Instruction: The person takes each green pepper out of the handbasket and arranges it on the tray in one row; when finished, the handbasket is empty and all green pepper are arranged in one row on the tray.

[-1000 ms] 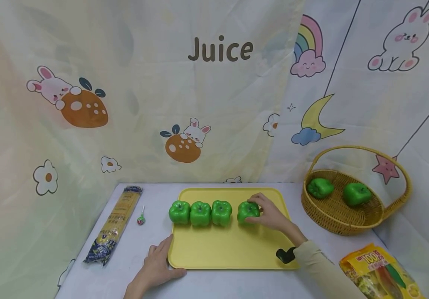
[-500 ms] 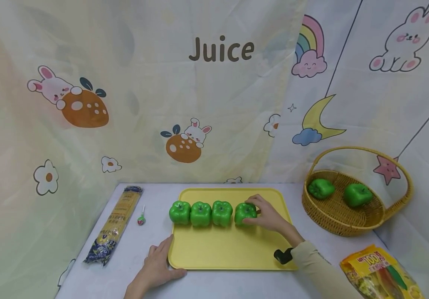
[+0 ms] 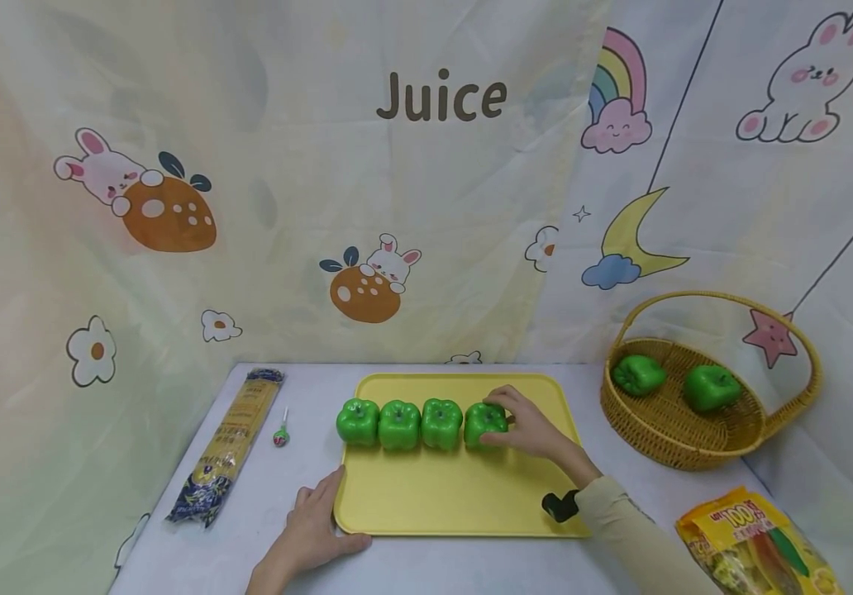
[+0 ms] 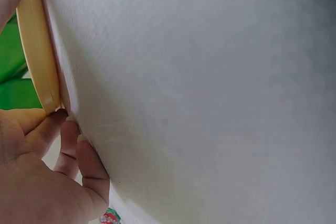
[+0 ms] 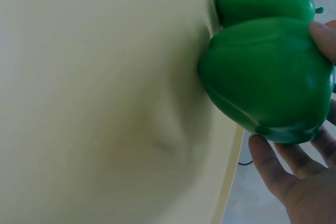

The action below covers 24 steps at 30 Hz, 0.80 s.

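A yellow tray [image 3: 456, 504] lies on the white table, with a row of several glossy green bell peppers [image 3: 400, 426] along its back half. At the row's right end, my right hand [image 3: 534, 426] holds a green bell pepper [image 3: 484, 425] between thumb and fingers. In the right wrist view that held bell pepper [image 5: 268, 77] sits up against its neighbour [image 5: 268, 1]. My left hand [image 3: 313, 525] grips the tray's front left corner, thumb on the front edge and fingers along the left side. The left wrist view shows its fingers [image 4: 92, 163] at the tray's rim [image 4: 39, 51].
At the right stands a wicker basket [image 3: 664, 442] holding two more green bell peppers [image 3: 711, 388]. A yellow snack bag [image 3: 757, 541] lies in front of it. To the left are a packet of spaghetti [image 3: 229, 446] and a small lollipop [image 3: 281, 435]. A printed cloth hangs behind the table.
My right hand has slid the bell pepper it holds leftward, closing most of the gap to the row. My left hand has stayed at the tray's corner.
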{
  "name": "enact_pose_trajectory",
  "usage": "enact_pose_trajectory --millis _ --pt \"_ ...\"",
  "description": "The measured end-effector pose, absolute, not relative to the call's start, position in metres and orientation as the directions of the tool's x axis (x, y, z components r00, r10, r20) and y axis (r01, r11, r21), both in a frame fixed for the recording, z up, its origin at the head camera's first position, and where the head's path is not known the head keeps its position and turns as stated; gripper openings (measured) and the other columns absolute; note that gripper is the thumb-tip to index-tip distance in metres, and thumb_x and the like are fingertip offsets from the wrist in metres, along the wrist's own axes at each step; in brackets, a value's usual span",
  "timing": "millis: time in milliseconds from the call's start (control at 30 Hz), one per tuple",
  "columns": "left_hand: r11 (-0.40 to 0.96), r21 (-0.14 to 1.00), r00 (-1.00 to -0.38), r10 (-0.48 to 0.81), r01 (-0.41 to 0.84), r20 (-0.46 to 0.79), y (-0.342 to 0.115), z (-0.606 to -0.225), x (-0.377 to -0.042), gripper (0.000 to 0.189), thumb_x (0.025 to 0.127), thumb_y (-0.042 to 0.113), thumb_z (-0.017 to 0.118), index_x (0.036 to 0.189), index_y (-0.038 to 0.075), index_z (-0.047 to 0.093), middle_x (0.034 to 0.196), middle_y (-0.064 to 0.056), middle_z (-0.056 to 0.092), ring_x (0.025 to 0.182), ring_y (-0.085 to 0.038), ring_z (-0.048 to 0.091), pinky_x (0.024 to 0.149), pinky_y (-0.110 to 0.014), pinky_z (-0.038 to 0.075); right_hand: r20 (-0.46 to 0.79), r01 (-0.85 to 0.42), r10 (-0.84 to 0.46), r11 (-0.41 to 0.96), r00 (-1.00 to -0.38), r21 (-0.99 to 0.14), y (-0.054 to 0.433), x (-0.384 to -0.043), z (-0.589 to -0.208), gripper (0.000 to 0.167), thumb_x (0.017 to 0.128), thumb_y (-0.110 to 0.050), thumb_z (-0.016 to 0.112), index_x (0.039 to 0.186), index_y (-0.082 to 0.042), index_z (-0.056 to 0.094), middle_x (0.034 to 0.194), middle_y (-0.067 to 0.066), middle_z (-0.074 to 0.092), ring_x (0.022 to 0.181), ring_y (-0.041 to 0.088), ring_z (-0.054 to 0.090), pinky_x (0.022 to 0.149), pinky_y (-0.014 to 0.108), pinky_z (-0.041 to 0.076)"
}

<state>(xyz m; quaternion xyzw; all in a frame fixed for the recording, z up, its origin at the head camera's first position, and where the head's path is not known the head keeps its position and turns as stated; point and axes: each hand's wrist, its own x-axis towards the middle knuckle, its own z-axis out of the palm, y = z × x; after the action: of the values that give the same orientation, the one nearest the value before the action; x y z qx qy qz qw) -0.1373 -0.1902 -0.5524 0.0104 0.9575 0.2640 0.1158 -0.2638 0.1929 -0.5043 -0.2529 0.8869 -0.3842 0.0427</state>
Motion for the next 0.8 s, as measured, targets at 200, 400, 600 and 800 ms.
enact_pose_trajectory --millis 200,400,600,800 --pt "0.858 0.511 -0.973 0.080 -0.042 -0.215 -0.1900 -0.5513 -0.1367 0.126 0.061 0.073 0.082 0.159 0.012 0.030 0.156 -0.007 0.046 0.100 -0.017 0.038 0.083 -0.038 0.038 0.119 -0.425 -0.491 0.579 -0.863 -0.696 0.1894 -0.2660 -0.5006 0.061 0.085 -0.030 0.082 0.134 -0.001 0.058 0.135 0.014 0.051 0.121 0.031 0.055 0.090 0.044 0.056" --pt "0.862 0.506 -0.973 0.080 -0.041 -0.216 -0.1897 -0.5515 -0.1367 0.126 0.061 0.074 0.081 0.159 0.012 0.029 0.156 -0.007 0.045 0.100 -0.017 0.038 0.084 -0.038 0.038 0.109 -0.429 -0.502 0.584 -0.858 -0.689 0.1869 -0.2682 -0.4979 0.064 0.085 -0.029 0.081 0.136 0.001 0.057 0.136 0.015 0.051 0.122 0.033 0.055 0.090 0.044 0.056" --pt "0.866 0.498 -0.976 0.078 -0.035 -0.205 -0.1891 -0.5524 -0.1366 0.126 0.061 0.074 0.081 0.158 0.012 0.030 0.156 -0.006 0.046 0.101 -0.016 0.038 0.085 -0.039 0.039 0.082 -0.408 -0.500 0.589 -0.862 -0.698 0.1873 -0.2712 -0.5001 0.068 0.085 -0.034 0.081 0.139 -0.003 0.054 0.139 0.013 0.050 0.124 0.032 0.054 0.091 0.046 0.055" --pt "0.866 0.499 -0.976 0.079 -0.034 -0.203 -0.1890 -0.5533 -0.1363 0.126 0.061 0.074 0.081 0.158 0.012 0.030 0.156 -0.007 0.046 0.100 -0.016 0.038 0.084 -0.038 0.039 0.065 -0.397 -0.500 0.596 -0.864 -0.698 0.1875 -0.2729 -0.5024 0.070 0.085 -0.036 0.081 0.141 -0.005 0.053 0.141 0.014 0.049 0.126 0.034 0.053 0.093 0.047 0.054"
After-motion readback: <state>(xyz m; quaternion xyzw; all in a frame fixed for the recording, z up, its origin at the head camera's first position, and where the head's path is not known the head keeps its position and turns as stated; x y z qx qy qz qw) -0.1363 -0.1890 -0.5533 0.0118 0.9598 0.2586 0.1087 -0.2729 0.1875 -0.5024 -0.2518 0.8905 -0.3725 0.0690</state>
